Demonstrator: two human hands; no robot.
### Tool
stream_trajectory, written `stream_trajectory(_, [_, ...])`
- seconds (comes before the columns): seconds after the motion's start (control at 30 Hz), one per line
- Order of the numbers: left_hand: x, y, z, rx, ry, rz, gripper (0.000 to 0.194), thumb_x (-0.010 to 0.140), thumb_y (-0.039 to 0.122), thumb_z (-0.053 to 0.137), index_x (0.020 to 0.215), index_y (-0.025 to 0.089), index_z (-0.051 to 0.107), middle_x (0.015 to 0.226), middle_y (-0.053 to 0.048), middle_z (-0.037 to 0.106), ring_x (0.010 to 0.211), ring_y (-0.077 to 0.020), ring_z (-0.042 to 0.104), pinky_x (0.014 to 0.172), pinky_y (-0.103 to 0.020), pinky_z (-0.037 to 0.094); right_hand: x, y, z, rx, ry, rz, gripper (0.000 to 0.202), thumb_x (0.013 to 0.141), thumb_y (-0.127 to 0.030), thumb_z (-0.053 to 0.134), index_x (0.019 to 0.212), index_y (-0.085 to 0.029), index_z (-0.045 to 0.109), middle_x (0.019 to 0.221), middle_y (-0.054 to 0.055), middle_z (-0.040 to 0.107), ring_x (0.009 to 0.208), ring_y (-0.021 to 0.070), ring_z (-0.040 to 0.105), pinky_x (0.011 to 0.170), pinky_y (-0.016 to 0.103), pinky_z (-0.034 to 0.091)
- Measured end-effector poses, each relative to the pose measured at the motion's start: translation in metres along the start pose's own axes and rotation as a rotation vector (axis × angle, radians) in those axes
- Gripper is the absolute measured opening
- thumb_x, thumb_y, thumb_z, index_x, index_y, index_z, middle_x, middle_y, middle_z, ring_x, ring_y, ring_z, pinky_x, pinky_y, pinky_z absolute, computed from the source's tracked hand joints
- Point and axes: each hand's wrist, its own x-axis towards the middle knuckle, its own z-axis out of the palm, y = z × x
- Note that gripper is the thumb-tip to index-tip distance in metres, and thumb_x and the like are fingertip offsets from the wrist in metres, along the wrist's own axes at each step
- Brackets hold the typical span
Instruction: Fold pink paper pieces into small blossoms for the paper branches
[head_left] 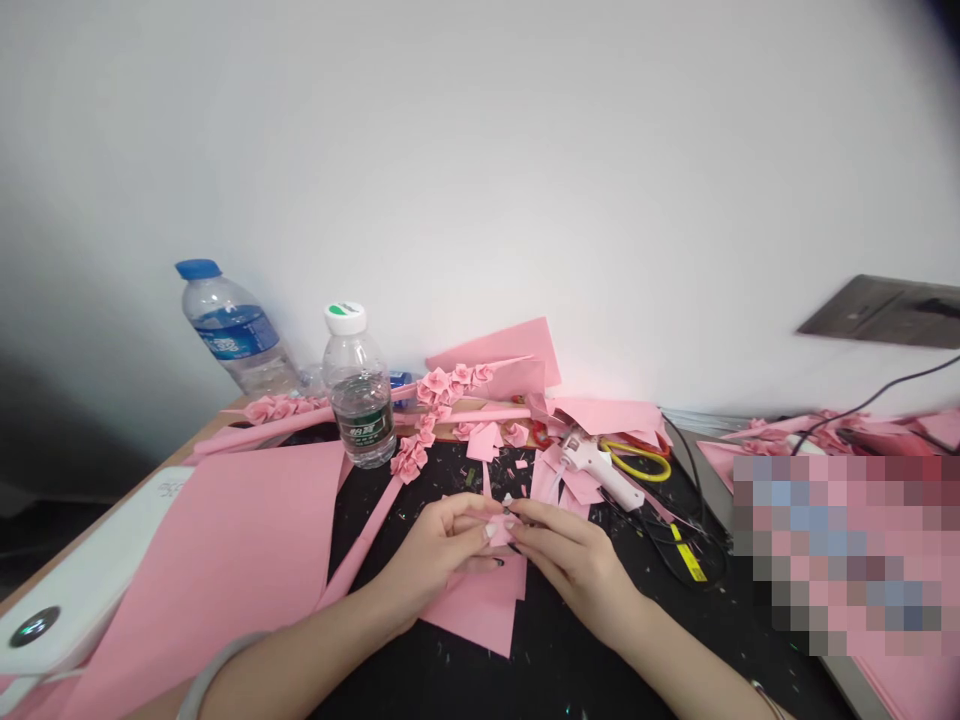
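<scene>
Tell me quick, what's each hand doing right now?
Left hand: closed, pinching a small pink paper piece.
Right hand: touching that same piece; grip unclear.

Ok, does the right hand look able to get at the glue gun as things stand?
Probably yes: the glue gun lies just beyond the right hand, its handle uncovered. That hand is busy with the small pink paper, so may need to let go.
</scene>
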Motion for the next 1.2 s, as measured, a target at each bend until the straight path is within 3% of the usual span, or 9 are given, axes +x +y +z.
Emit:
stream_trajectory(0.33, [0.0002,-0.0014,-0.0008,0.045,0.01,-0.021,0.029,0.074,0.029,0.061,0.1,0.014,0.058,0.096,-0.011,0.068,0.085,-0.023,0.065,0.075,-0.033,0.05,0.0024,0.0025,-0.0059,-0.079,-0.084,-0.095,0.023,0.084,-0.011,0.049,0.104,-0.018,0.06,0.108,0.011,0.061,0.094,0.0194,0.059,0.078,0.032,0.053])
stream_trajectory(1.2, [0.002,-0.0036,-0.0015,0.073,0.016,0.006,0.023,0.076,0.026,0.06,0.095,0.015,0.058,0.091,-0.009,0.068,0.085,-0.0218,0.065,0.071,-0.03,0.052,0.0014,0.0023,-0.0045,-0.006,-0.044,-0.072,0.021,0.085,-0.012,0.049,0.101,-0.016,0.062,0.107,0.011,0.061,0.098,0.0184,0.058,0.082,0.03,0.052])
